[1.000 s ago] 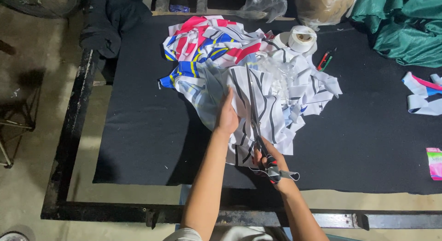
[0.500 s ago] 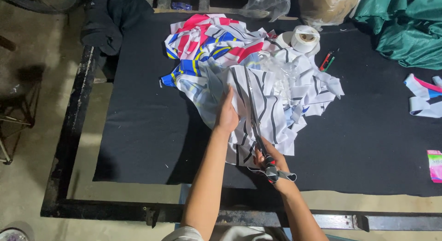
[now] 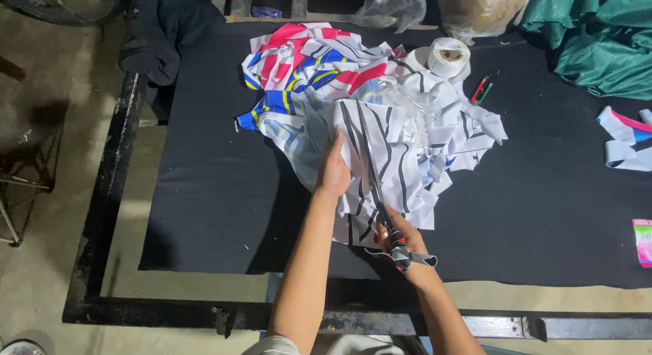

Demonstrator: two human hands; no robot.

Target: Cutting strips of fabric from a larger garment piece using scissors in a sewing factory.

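While left hand point(image 3: 334, 170) stays flat (released) on striped cloth point(image 3: 380, 141), right grip point(image 3: 397, 236) advances scissors point(image 3: 380, 206).

The black felt-covered surface point(image 3: 204, 212) carries a heap of striped white and colourful fabric pieces point(image 3: 380, 117); just right of the heap, a white tape roll point(image 3: 448, 56) and green cloth point(image 3: 598, 36).
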